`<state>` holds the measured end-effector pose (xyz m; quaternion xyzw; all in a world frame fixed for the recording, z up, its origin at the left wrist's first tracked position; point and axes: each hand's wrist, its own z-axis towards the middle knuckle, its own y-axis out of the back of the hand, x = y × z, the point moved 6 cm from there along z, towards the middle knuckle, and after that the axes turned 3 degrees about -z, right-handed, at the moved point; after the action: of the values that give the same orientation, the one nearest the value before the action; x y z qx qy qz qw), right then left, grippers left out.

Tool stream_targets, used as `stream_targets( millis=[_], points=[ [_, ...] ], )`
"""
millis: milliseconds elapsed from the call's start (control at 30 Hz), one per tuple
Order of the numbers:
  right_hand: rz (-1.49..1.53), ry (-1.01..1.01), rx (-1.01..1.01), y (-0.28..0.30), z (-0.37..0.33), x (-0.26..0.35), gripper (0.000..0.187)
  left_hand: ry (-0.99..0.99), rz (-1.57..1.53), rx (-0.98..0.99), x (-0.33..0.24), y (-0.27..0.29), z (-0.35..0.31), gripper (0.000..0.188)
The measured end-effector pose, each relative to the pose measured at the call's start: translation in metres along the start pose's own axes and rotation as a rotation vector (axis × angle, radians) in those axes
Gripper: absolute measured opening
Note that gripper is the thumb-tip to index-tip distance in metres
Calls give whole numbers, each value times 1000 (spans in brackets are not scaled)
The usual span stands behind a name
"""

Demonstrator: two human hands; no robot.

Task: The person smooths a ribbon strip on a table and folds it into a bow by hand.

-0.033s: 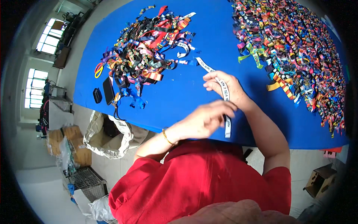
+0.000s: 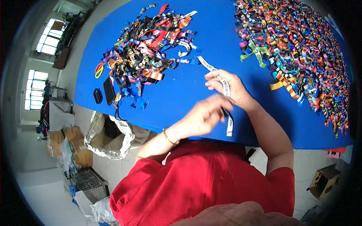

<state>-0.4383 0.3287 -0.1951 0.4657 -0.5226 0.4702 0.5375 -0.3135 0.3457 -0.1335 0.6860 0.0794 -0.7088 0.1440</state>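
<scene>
A white ribbon strap (image 2: 207,64) with dark lettering runs across my right hand (image 2: 228,87), whose bent fingers and thumb close around it. One end of the strap reaches away over the blue table, and its other end hangs down past my wrist toward the near edge. My left hand (image 2: 205,116), with a yellow bangle at the wrist, is just left of the strap's lower part. Motion blurs its fingers, so whether they touch or grip the strap does not show.
Left of my hands lies a tangled heap of colourful straps (image 2: 151,49). A black phone-like object (image 2: 109,91) and a small black case (image 2: 98,96) sit near the table's left edge. A dense mass of short straps (image 2: 298,56) covers the right side. Below stands an open pale sack (image 2: 130,141).
My left hand has shifted slightly left and up, away from the strap's lower end. That lower end has moved up a little, and my right hand stays almost in place.
</scene>
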Motion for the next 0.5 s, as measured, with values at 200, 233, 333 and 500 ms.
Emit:
stream_targets(
  millis=[200,233,333,500],
  points=[
    [83,109,-54,-1,-2,-3,32,189,175,-366,27,22,-2,22],
    [49,115,-46,-2,-1,-4,38,184,99,-362,31,19,-2,33],
    [-49,254,-48,-3,-4,3,38,240,128,-410,45,19,2,34],
    [-193,265,-63,-1,-6,4,37,184,-168,-387,52,25,8,29]
  ],
)
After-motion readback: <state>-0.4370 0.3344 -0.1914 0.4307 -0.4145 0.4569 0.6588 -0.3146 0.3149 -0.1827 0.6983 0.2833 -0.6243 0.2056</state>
